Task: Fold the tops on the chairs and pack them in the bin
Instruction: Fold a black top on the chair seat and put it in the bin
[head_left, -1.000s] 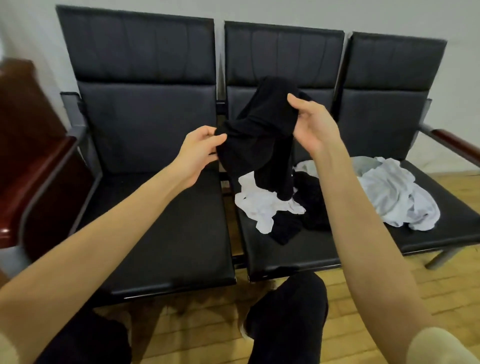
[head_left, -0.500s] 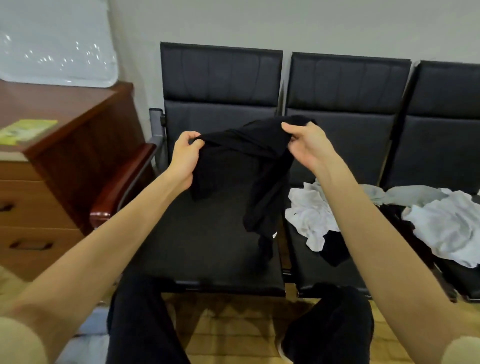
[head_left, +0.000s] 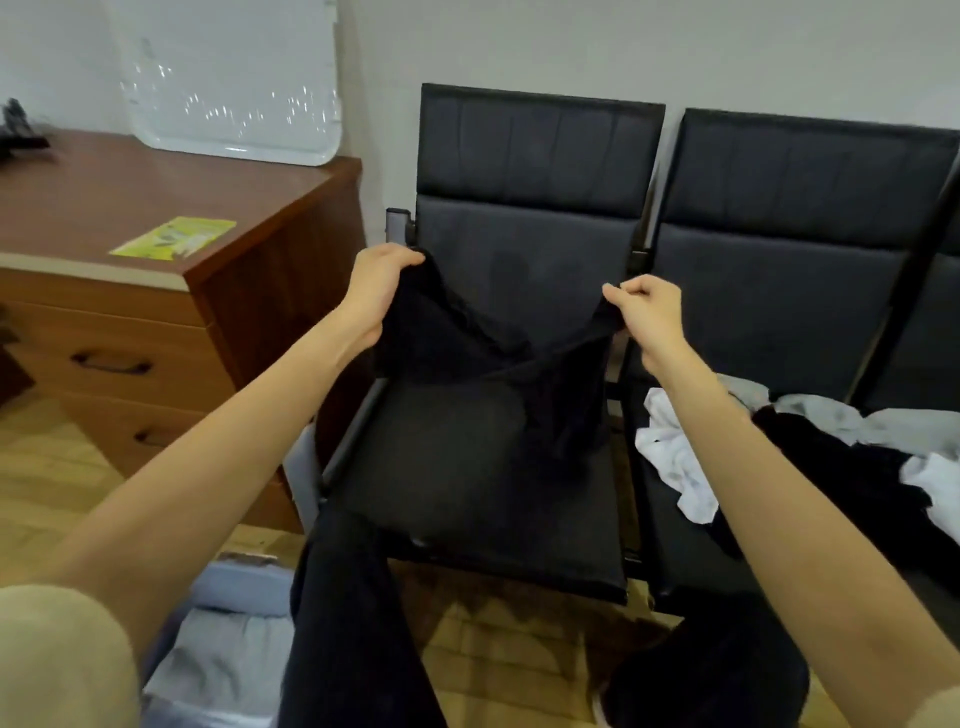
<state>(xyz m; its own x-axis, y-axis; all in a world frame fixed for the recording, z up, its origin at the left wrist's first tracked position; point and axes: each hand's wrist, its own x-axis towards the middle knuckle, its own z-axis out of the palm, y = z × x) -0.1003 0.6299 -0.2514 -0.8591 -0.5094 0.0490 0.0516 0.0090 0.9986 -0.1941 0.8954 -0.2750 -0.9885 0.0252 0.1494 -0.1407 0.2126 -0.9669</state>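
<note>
we've got the black top (head_left: 483, 358) pinched in left hand (head_left: 376, 291) and right hand (head_left: 647, 312) above the empty chair (head_left: 483, 467) | twisted middle could fold crooked

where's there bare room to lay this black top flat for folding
The leftmost chair seat is bare from its front edge back to where the black top hangs, held by the left hand and right hand. The next seat is crowded with a white top and dark clothes. The wooden dresser top has room beside the yellow leaflet.
</note>
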